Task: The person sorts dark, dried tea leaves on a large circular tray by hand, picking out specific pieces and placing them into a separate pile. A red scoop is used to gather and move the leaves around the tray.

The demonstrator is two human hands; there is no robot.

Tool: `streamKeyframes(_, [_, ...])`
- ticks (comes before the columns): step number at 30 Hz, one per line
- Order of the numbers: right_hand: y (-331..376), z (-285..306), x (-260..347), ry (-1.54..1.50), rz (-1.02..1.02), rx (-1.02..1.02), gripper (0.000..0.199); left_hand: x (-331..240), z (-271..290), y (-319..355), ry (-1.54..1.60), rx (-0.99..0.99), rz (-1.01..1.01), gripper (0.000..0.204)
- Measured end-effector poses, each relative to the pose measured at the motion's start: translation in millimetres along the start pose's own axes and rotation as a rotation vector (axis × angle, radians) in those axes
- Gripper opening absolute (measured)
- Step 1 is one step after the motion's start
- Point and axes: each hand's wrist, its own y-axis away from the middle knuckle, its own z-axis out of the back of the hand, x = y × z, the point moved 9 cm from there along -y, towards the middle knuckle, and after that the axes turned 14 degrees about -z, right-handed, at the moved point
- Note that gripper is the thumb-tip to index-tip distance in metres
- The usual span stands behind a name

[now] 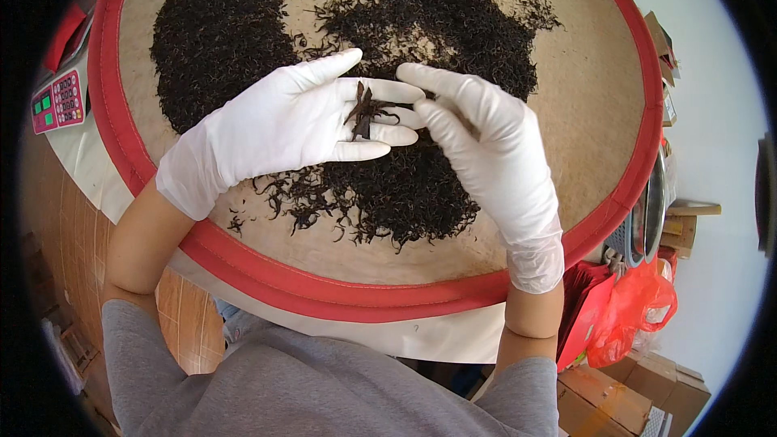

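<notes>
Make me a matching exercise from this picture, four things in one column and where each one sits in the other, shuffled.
Things:
1. Left hand
2. Right hand
3. Scale
4. Red bag

Places or states:
A. At the picture's left edge, beside the tray
B. Palm up, a few dark stems lying on its fingers
C. Lower right, below the tray rim
D. Fingertips meeting the other hand's fingers, above the tea leaves

Pairs: 1-B, 2-D, 3-A, 4-C
</notes>
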Motion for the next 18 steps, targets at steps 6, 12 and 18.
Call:
streamKeyframes(6, [-2.4, -3.1, -31.6, -0.086, -0.359, 0.212, 0.02, -22.2, 15.2, -9.7, 0.046, 0.079, -0.158, 0.06])
streamKeyframes(12, [-14.9, 14.5, -53.1, 0.296, -0.07, -0.125, 0.018, -54.4, 38.7, -9.7, -0.034, -0.028, -0.379, 0.047])
streamKeyframes(18, [0.4, -4.3, -4.3, 0.484, 0.135, 0.008, 0.045, -59.4, 42.6, -7.4, -0.052, 0.001, -0.411, 0.045])
